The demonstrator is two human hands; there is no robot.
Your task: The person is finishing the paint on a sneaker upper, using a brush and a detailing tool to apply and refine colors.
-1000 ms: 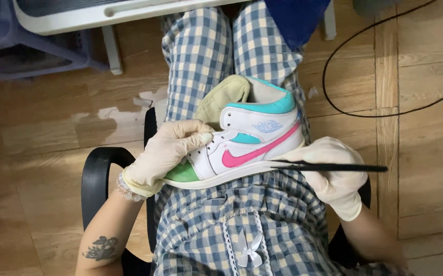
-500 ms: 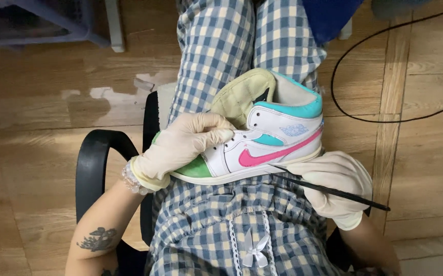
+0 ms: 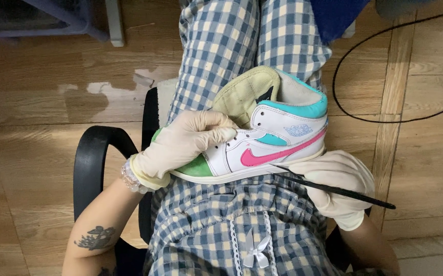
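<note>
A white high-top sneaker (image 3: pixel 277 140) with a pink side mark, teal collar, green toe and pale yellow tongue lies on its side across my lap. My left hand (image 3: pixel 185 143), in a cream glove, wraps over the laces and toe area and holds the shoe. My right hand (image 3: pixel 336 181), also gloved, sits just under the sole's heel end and grips a thin black brush (image 3: pixel 334 189). The brush tip touches the sole edge below the pink mark; its handle points right.
I sit in a black armchair; its left armrest (image 3: pixel 91 168) curves beside my forearm. My legs wear blue checked trousers (image 3: pixel 242 51). A black cable (image 3: pixel 364 76) loops on the wooden floor to the right. A pale furniture leg (image 3: pixel 114 23) stands at top left.
The view has shifted so the shoe sits lower and nearer. The brush has tilted from level to slanting down to the right. Both hands keep their hold.
</note>
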